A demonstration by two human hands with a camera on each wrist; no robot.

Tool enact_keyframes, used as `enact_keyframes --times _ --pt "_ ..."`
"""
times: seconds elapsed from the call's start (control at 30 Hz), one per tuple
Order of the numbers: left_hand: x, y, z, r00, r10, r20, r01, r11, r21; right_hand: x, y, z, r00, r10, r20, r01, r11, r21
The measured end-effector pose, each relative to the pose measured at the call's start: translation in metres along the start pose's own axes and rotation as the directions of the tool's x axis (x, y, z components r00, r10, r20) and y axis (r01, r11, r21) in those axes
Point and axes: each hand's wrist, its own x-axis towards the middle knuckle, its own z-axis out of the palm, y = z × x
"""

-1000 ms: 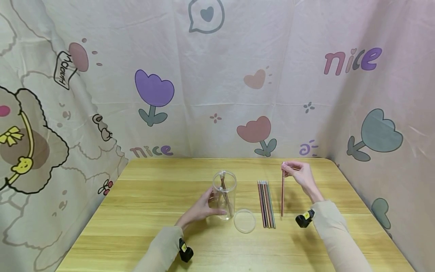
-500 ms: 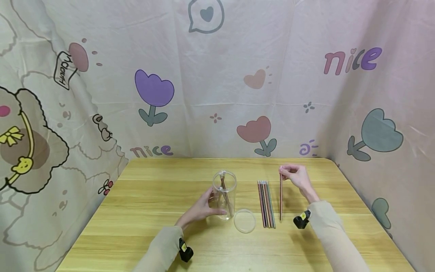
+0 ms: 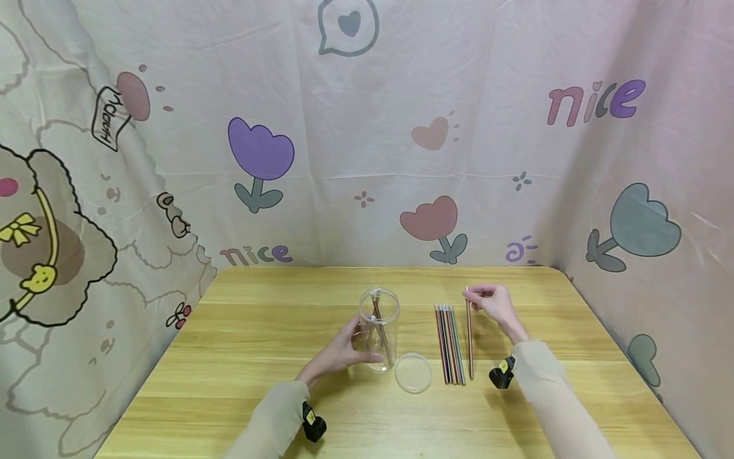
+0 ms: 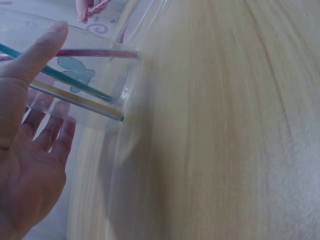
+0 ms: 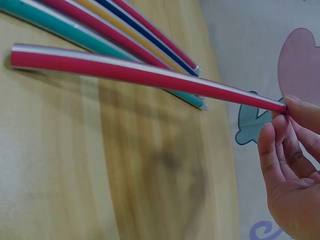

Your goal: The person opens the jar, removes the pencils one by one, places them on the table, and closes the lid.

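Observation:
My left hand (image 3: 343,349) grips a clear plastic jar (image 3: 396,322) standing upright on the table, thumb on one side and fingers on the other. Inside lean a few striped pencils; the left wrist view shows a teal pencil (image 4: 75,80) and a yellow one (image 4: 82,101) through the wall. My right hand (image 3: 496,307) pinches a red-and-silver striped pencil (image 5: 145,72) by its top end between thumb and fingertips. That pencil hangs nearly upright, its lower end close over the wood. Just left of it, a row of several striped pencils (image 3: 450,347) lies side by side.
A round clear lid (image 3: 413,373) lies flat between the jar and the pencil row. The wooden table (image 3: 258,299) ends at a printed cloth backdrop (image 3: 355,127), with more cloth along both sides.
My right hand has moved left and a little toward me with the pencil, coming closer to the row. My left hand and the jar have stayed in place.

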Motion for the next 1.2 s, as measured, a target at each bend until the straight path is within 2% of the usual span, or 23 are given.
enact_keyframes --times 0.27,0.77,1.0,1.2 --pt "0.000 0.001 0.001 1.000 -0.001 0.000 0.001 1.000 0.005 -0.001 0.007 0.006 0.999 -0.003 0.034 0.002 1.000 0.009" --pt "0.000 0.002 0.000 1.000 0.009 -0.004 -0.009 1.000 0.011 0.003 0.017 0.016 0.999 0.038 0.027 -0.037 0.999 -0.030" --pt "0.000 0.002 0.000 1.000 0.005 -0.007 -0.005 1.000 0.017 0.005 0.021 0.018 0.999 0.015 0.030 -0.013 0.999 -0.045" --pt "0.001 0.000 0.000 1.000 0.015 0.001 -0.015 1.000 0.020 0.005 0.024 0.021 0.999 0.033 0.041 -0.030 0.998 -0.059"
